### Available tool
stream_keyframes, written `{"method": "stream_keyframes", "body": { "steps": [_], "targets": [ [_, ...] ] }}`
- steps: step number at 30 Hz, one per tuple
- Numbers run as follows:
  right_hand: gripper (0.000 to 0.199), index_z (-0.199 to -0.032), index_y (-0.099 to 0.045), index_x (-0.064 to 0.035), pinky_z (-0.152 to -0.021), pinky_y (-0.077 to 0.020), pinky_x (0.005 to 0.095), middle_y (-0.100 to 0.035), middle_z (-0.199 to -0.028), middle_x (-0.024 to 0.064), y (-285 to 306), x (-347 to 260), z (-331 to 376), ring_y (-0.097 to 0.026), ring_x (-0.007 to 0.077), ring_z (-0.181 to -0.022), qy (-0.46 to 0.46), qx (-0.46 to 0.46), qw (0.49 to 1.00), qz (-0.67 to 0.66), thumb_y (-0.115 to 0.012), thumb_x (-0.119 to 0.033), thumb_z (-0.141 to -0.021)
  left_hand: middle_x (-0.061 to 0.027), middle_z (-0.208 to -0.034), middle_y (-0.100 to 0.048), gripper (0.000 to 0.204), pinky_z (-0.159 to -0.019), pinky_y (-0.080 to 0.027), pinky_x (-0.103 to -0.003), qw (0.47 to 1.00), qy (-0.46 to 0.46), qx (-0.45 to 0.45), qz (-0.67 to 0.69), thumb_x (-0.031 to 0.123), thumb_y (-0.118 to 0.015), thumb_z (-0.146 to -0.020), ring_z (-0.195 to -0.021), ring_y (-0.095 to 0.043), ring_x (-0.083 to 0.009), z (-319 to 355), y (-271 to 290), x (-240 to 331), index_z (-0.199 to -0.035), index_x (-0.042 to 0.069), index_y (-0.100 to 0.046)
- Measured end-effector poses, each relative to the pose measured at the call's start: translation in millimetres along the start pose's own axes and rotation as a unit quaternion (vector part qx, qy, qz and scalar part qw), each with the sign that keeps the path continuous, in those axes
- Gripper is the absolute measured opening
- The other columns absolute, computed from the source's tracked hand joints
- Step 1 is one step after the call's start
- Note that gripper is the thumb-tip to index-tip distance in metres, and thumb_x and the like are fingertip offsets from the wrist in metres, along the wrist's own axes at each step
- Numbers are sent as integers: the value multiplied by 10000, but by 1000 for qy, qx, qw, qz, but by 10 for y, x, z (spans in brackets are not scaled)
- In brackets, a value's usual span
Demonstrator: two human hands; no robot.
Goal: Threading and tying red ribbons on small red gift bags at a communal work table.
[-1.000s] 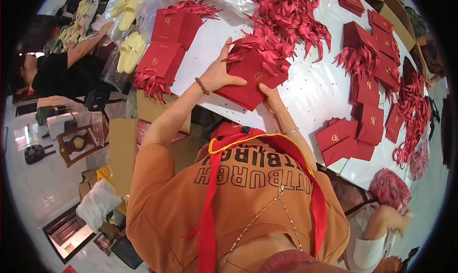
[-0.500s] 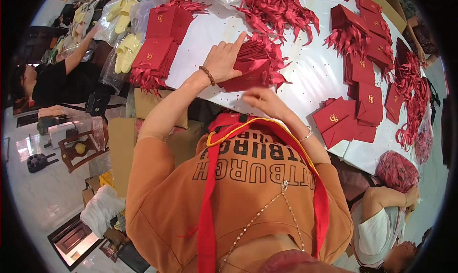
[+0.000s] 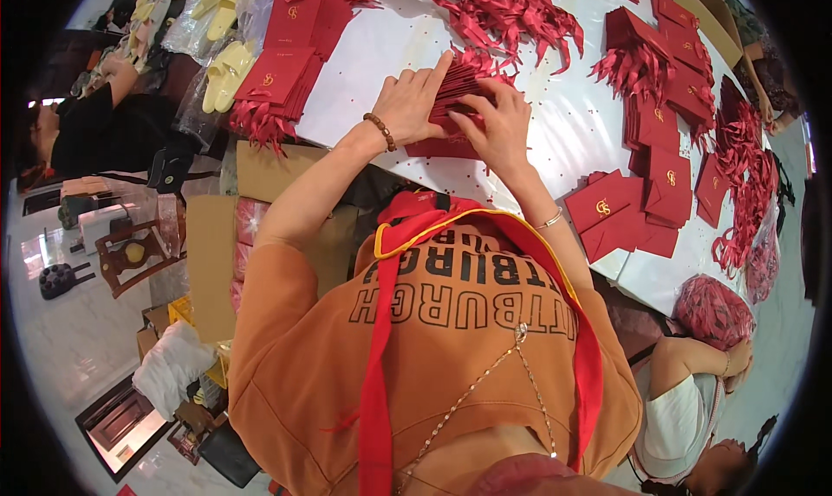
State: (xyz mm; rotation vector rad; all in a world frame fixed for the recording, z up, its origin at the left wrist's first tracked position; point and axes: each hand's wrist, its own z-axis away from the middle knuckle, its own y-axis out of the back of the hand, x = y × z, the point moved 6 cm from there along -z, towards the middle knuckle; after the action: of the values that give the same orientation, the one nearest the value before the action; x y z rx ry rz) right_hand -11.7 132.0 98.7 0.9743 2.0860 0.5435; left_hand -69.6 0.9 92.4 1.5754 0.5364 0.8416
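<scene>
In front of me lies a stack of flat red envelopes (image 3: 457, 87) with satin ribbons, near the table's front edge. My left hand (image 3: 410, 106), a beaded bracelet on its wrist, grips the stack's left side, index finger stretched along the edge and thumb at the front corner. From the right, my right hand (image 3: 501, 125) bends its thumb and fingers onto the upper envelopes. Its fingertips press among their edges, partly hidden, so how many they hold is unclear.
More ribboned red envelopes stand in stacks at left (image 3: 273, 78) and right (image 3: 672, 179) of the white table (image 3: 355, 71). A heap of red ribbons (image 3: 511, 10) lies beyond. Yellow slippers (image 3: 228, 75) in plastic sit far left. Another person's arm (image 3: 685, 366) is at lower right.
My right hand has moved up and forward from the table's front edge onto the stack. The left hand stays at the stack's left side.
</scene>
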Motion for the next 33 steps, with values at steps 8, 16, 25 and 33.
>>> {"method": "stream_keyframes", "body": {
  "steps": [8,16,25,33],
  "targets": [
    [268,-909,-625,-65,-778,-391,376,-541,-976,99,67,124,263,-514,271,-883,-42,-17,997,-62,-723,-214,-709,-115,-1129,-513,1140,-784,-406,-430,1000,-11,6,-8,396,-800,-577,-990,-503,-297,12,7,38,-1447,141,-109],
    [287,-901,-642,-45,-702,-424,368,-513,-909,108,113,48,163,-508,276,-833,-73,-101,991,-57,-733,-222,-695,-96,-1084,-522,1096,-744,-408,-420,999,-20,26,-19,367,-796,-586,-953,-508,-278,27,-19,44,-1442,159,-145],
    [244,-794,-608,-79,-736,-396,378,-488,-935,59,-10,-129,-31,-453,262,-949,46,-188,980,45,-742,-168,-610,-102,-1101,-524,1091,-743,-410,-432,999,-30,34,-11,356,-795,-582,-961,-508,-287,52,-82,73,-1442,174,-149],
    [197,-773,-605,-57,-792,-414,384,-501,-970,63,32,4,-49,-460,268,-965,96,-230,967,-54,-698,-98,-605,-112,-1129,-525,1084,-778,-414,-438,1000,-4,12,-14,378,-799,-571,-995,-510,-300,71,-69,79,-1435,168,-178]
  ]
}}
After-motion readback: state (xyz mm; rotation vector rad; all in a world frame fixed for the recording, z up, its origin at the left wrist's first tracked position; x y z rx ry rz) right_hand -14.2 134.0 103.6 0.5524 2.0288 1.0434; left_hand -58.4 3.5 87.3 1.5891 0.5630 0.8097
